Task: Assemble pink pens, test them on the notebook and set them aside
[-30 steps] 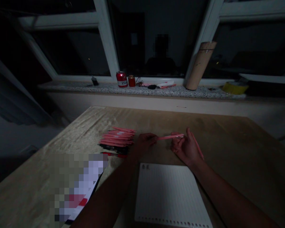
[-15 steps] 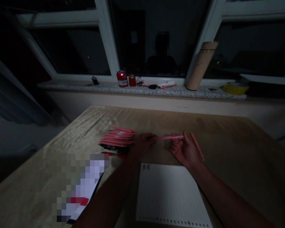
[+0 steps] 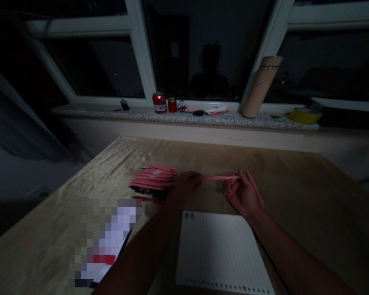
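A slim pink pen (image 3: 217,178) is stretched level between my hands above the table. My left hand (image 3: 189,181) is closed, pinching its left end. The fingers of my right hand (image 3: 238,190) are closed at the other end, where a pale, shiny, see-through part shows; I cannot tell whether it is a wrapper or part of the pen. A second pink pen (image 3: 256,189) lies just beyond my right hand, partly hidden by it. Left of my left hand is a stack of pink pens (image 3: 153,178), with black pens (image 3: 149,191) and a red pen (image 3: 144,198) at its near side.
A lined spiral notebook (image 3: 219,250) lies between my forearms. To the left is a partly blurred phone-like object (image 3: 117,229) on the table (image 3: 310,213). On the windowsill (image 3: 135,112) stand a red can (image 3: 159,102), a small red jar (image 3: 172,105), a tall cylinder (image 3: 261,88) and yellow tape (image 3: 304,116).
My right hand has shifted slightly right, and more of the pale, shiny part shows at its fingers. It now covers more of the loose pink pen. My left hand stays nearly still.
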Action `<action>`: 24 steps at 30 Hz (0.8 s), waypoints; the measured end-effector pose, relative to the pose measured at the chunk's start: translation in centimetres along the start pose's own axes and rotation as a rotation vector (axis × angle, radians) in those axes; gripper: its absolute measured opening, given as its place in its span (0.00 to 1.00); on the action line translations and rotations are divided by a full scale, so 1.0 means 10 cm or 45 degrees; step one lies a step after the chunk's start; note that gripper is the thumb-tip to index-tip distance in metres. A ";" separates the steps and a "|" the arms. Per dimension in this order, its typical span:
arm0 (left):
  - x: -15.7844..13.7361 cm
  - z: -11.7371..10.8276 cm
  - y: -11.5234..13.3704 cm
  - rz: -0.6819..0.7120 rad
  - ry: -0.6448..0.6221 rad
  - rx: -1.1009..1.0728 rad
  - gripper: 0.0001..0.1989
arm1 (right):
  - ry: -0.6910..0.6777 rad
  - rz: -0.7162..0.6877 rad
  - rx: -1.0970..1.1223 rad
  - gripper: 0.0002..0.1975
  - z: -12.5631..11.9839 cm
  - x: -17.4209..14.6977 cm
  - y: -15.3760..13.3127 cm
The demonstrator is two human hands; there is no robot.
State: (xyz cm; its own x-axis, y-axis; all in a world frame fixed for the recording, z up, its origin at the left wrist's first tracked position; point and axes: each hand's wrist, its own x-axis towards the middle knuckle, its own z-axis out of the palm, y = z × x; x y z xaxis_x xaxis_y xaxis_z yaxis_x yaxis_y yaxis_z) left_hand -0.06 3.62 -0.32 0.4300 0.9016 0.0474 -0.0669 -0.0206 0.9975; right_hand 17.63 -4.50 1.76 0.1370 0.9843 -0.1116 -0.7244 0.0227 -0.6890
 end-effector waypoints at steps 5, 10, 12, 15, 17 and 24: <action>0.04 0.00 -0.06 -0.008 0.061 -0.153 0.13 | -0.012 -0.037 -0.033 0.10 -0.02 -0.02 -0.03; 0.07 -0.01 -0.09 0.022 0.094 -0.165 0.15 | 0.007 -0.054 -0.289 0.09 -0.08 -0.02 -0.12; 0.07 -0.01 -0.10 0.034 0.119 -0.150 0.16 | -0.002 -0.023 -0.480 0.10 -0.10 -0.04 -0.18; 0.07 -0.02 -0.10 0.045 0.141 -0.120 0.17 | -0.065 -0.015 -0.855 0.13 -0.14 -0.13 -0.27; 0.08 -0.01 -0.10 0.032 0.143 -0.103 0.17 | -0.073 0.011 -1.043 0.12 -0.16 -0.21 -0.30; 0.15 0.11 0.07 -0.013 0.060 -0.090 0.18 | 0.114 -0.007 -1.224 0.11 -0.27 -0.46 -0.25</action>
State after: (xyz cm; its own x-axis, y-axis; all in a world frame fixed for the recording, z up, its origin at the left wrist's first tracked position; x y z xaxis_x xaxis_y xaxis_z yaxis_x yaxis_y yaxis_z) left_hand 1.50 4.48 0.47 0.3880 0.9210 0.0333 -0.1270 0.0177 0.9917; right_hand 20.62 -9.50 2.11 0.2182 0.9667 -0.1337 0.1336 -0.1653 -0.9772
